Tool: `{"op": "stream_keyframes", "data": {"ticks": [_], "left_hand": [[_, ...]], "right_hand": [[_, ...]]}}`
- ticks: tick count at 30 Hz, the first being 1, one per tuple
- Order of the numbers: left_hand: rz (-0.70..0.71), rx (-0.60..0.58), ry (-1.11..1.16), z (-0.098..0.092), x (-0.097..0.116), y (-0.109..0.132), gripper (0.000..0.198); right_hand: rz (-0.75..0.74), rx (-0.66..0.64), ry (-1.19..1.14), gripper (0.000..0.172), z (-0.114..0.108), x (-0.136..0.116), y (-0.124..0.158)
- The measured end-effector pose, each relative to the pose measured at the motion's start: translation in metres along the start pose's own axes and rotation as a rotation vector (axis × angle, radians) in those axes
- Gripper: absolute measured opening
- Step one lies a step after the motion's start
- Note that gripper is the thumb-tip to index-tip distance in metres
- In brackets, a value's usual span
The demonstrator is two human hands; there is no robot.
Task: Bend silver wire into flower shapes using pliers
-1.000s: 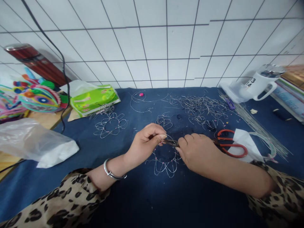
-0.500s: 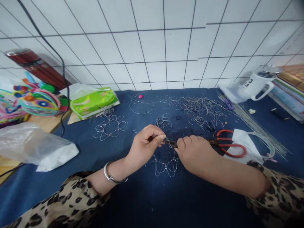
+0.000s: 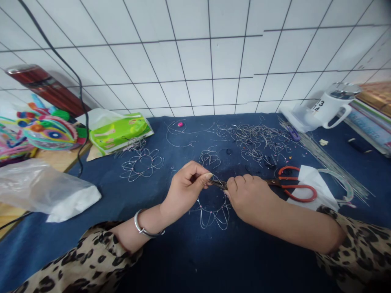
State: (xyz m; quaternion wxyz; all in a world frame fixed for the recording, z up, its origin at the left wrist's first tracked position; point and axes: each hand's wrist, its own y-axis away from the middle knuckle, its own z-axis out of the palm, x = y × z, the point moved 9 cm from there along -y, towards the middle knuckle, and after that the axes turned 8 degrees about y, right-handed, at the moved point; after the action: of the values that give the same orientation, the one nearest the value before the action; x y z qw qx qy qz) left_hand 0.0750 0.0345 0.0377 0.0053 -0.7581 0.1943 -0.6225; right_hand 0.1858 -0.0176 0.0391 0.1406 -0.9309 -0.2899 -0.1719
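Near the middle of the blue cloth, my left hand (image 3: 186,185) pinches thin silver wire between thumb and forefinger. The wire belongs to a wire flower (image 3: 210,211) with looped petals and small pink beads, which hangs below my fingers. My right hand (image 3: 252,199) is closed round dark pliers (image 3: 220,184); their narrow jaws point left and meet the wire at my left fingertips. My palm hides the handles. Behind my hands lies a small bundle of bent wire (image 3: 210,158). Another beaded wire flower (image 3: 143,165) rests to the left.
Red-handled scissors (image 3: 301,193) lie by my right forearm, partly on white paper (image 3: 305,175). Tangled wire scraps (image 3: 256,136) and straight wires (image 3: 332,162) spread behind. A white mug (image 3: 331,110) stands at right; a green tissue pack (image 3: 120,132) and plastic bag (image 3: 39,183) are at left.
The wire flower's petals have swung slightly down and to the right. Both hands and the pliers stay almost in place, with the jaws tilted a little differently.
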Motion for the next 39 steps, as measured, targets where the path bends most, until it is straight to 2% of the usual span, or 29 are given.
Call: {"op": "stream_keyframes", "data": {"ticks": [15,28,32,39], "left_hand": [[0.025,0.045,-0.082,-0.003,0.002,0.002,0.015],[0.140,-0.144,0.079,-0.001,0.002,-0.008,0.006],[0.164,-0.206,0.127,0.000,0.005,-0.010,0.007],[0.208,-0.257,0.021,0.002,0.014,-0.011,0.010]], "right_hand": [[0.023,-0.022,0.037,0.017,0.000,0.001,-0.001],[0.013,0.014,-0.047,0.028,-0.010,0.014,-0.004],[0.014,0.010,-0.063,0.023,-0.014,0.018,-0.005],[-0.012,0.005,-0.052,0.015,-0.013,0.016,-0.004]]}}
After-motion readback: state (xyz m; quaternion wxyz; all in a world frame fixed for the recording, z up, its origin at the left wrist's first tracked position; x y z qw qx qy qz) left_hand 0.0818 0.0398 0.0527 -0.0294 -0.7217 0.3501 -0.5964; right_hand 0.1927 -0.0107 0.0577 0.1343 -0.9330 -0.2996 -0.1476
